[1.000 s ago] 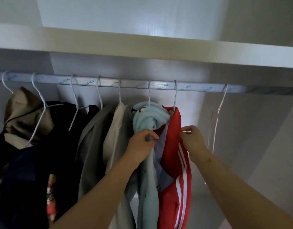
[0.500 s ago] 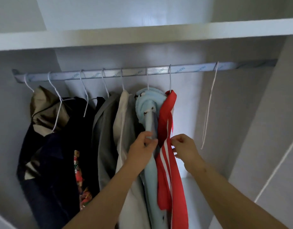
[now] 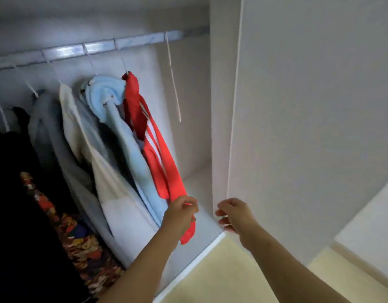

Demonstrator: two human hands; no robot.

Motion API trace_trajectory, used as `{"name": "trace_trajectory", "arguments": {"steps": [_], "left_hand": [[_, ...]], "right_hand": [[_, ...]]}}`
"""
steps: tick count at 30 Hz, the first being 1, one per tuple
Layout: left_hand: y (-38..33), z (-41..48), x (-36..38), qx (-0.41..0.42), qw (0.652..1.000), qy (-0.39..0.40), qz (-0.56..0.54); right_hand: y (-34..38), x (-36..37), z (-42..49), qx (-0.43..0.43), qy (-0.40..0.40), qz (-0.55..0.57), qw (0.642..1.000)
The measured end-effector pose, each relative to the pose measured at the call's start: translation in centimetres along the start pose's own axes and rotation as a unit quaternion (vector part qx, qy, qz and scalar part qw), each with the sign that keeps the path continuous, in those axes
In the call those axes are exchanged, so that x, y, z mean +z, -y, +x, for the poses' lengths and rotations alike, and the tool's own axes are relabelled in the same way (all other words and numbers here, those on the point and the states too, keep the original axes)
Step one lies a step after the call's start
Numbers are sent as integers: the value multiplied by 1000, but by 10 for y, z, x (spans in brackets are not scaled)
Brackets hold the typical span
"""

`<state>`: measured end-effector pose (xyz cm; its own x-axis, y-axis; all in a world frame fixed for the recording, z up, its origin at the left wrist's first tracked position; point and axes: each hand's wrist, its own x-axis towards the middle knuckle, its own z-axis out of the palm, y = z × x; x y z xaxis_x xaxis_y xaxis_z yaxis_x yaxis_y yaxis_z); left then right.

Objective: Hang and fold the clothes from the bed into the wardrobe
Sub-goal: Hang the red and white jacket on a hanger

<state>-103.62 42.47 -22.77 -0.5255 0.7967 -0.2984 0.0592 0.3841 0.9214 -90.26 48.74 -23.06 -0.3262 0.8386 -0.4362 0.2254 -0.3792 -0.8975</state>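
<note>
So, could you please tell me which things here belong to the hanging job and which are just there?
Job in hand: red striped garment, gripped by the left hand; right hand, holding nothing; rail; spare hanger.
Just there: light blue garment; cream garment; wardrobe side panel; yellow floor.

I find open room between the red striped garment (image 3: 158,162) and the wardrobe side panel (image 3: 221,106); an empty hanger (image 3: 173,79) dangles there.

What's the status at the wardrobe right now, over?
Left hand grips lower end of red garment. Right hand free, fingers loosely curled. Garment hangs from rail, bare hanger to its right, nothing blocking.
</note>
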Motion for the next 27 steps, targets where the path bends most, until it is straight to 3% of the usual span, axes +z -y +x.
{"name": "trace_trajectory", "arguments": {"steps": [6,11,20,27], "left_hand": [[25,-77,121,-4,983,169,68],[53,-178,238,6,942,309,130],[94,-434,442,13,829,518,212],[116,-586,549,48,725,625,285]], "right_hand": [[-95,-116,-90,87,-144,84,982],[-187,-216,-202,137,-267,186,936],[-342,-378,-449,172,-487,328,791],[-419,-449,-585,174,-585,411,677]]}}
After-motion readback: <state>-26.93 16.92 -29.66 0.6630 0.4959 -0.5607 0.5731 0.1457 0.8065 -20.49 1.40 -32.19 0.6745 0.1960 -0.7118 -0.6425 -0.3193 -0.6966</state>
